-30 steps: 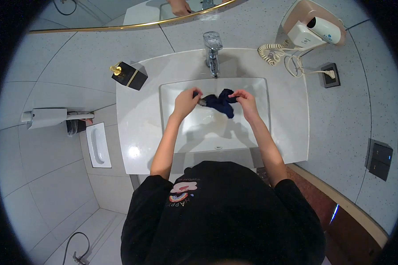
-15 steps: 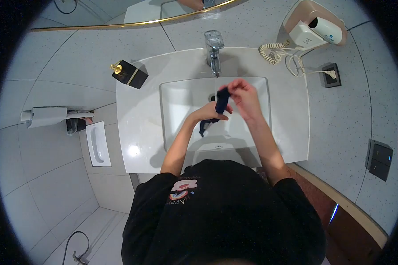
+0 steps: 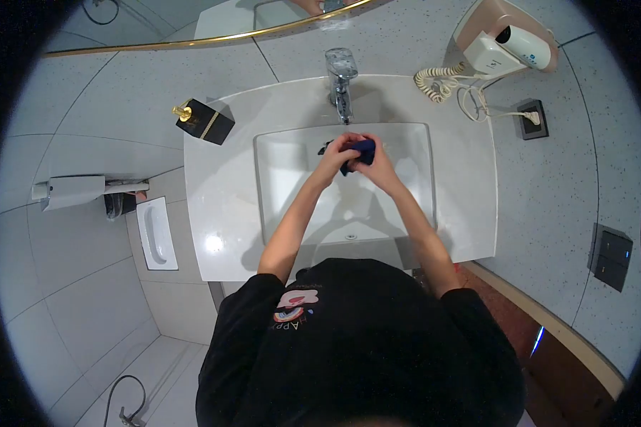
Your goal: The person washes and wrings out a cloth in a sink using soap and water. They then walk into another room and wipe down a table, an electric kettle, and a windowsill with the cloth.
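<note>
Navy cloth (image 3: 365,147), apparently one; two hands (image 3: 331,161)

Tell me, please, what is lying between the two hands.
In the head view, a bunched dark blue cloth lies between the left hand and the right hand, touching both.

Is a glossy white counter (image 3: 221,192), bowed along the back; bears a black, gold-pumped bottle (image 3: 206,121) at back left and a chrome faucet (image 3: 341,80) mid-back; surrounds a rectangular sink (image 3: 281,188).

A gold-rimmed mirror (image 3: 157,25) hangs on the speckled wall (image 3: 392,39) behind a white counter (image 3: 221,185).
</note>
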### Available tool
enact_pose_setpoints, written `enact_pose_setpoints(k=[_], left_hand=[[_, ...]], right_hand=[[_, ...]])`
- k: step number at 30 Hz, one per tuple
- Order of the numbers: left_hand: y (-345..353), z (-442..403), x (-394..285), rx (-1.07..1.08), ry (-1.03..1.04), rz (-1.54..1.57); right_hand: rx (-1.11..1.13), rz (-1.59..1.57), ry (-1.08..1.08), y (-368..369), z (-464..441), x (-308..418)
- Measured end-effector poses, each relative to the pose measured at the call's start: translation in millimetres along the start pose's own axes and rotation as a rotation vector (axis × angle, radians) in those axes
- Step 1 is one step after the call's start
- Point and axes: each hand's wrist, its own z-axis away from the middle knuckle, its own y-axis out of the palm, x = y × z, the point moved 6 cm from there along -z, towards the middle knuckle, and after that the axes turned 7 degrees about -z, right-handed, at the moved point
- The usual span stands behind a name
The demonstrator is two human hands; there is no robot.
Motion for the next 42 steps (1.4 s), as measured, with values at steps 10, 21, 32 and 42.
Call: enact_pose_setpoints(k=[10, 21, 32, 42], left_hand=[[-9, 19, 70, -0.263, -0.313, 0.732], [26, 34, 47, -0.287, -0.415, 0.855], [-6, -12, 14, -0.610, 0.123, -0.161], [10, -14, -22, -0.251, 0.033, -1.084]], right_hand=[[-0.048, 0.262, -0.051, 22, 7, 36], [0.040, -0.592, 0.274, 27, -28, -32], [-0.240, -0.085, 0.116, 23, -27, 21], [-0.356, -0.912, 0.539, 25, -28, -35]])
